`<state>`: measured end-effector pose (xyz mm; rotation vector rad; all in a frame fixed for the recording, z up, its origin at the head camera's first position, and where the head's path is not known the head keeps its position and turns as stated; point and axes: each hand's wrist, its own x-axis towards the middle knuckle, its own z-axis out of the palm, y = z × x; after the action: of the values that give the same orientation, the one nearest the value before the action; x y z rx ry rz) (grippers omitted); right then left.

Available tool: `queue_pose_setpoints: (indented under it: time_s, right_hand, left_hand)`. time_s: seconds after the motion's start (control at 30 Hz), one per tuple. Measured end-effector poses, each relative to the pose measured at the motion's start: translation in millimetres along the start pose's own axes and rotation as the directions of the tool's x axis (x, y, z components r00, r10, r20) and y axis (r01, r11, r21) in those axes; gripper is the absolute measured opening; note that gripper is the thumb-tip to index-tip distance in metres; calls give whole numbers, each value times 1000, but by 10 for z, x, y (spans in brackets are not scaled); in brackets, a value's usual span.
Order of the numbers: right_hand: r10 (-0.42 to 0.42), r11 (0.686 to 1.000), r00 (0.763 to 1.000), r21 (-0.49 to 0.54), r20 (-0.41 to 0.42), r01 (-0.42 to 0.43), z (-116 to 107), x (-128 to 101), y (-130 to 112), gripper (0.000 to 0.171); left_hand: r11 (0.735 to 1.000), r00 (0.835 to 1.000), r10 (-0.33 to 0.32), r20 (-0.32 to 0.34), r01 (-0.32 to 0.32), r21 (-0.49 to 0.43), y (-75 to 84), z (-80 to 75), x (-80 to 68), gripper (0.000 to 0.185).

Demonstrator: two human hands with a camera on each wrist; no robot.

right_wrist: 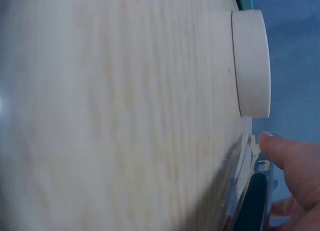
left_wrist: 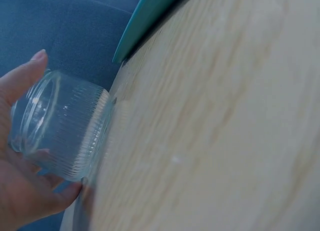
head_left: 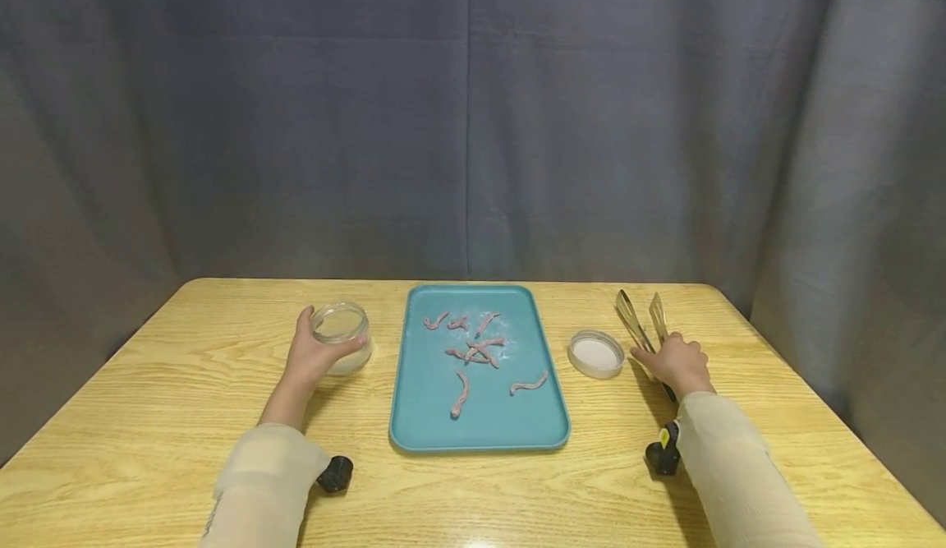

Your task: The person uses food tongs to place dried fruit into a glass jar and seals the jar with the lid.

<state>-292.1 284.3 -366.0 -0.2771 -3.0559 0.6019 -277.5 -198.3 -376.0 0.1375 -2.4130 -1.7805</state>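
Note:
On the left, my left hand (head_left: pixel 314 356) holds a clear glass jar (head_left: pixel 358 359), thumb on one side and fingers round the other. The ribbed jar (left_wrist: pixel 72 128) has no lid on and stands upright with its base at the tabletop. To the right, my right hand (head_left: pixel 680 363) grips a pair of metal tongs (head_left: pixel 630 318) lying on the table. Their two arms spread apart, tips pointing away from me. The right wrist view shows the thumb over the tongs and a dark green handle part (right_wrist: pixel 254 203); the other fingers are partly hidden.
A teal tray (head_left: pixel 443 433) lies between the hands, carrying several pinkish, worm-like twisted pieces (head_left: pixel 460 396), some crossed in a pile. A round white-centred lid (head_left: pixel 596 354) rests between tray and tongs. Grey curtains (head_left: pixel 332 121) hang behind the wooden table (head_left: pixel 473 499).

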Motion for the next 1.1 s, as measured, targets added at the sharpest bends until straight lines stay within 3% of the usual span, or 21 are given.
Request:
queue_pose_setpoints:
  time_s: [0.27,0.67,1.1]
  right_hand:
    - [21,1000,1000,1,-22,-21,33,45,24,61]
    - [45,999,999,4,-30,-45,7,26,60,47]
    - [29,1000,999,1,-41,-29,0,14,92,45]
  left_hand:
    - [1000,999,10,-36,-9,23,-48,-6,-9,109]
    - [1000,999,12,-33,-12,-6,-53,7,-12,103]
    - [999,999,9,-36,-10,-39,-73,25,-25,97]
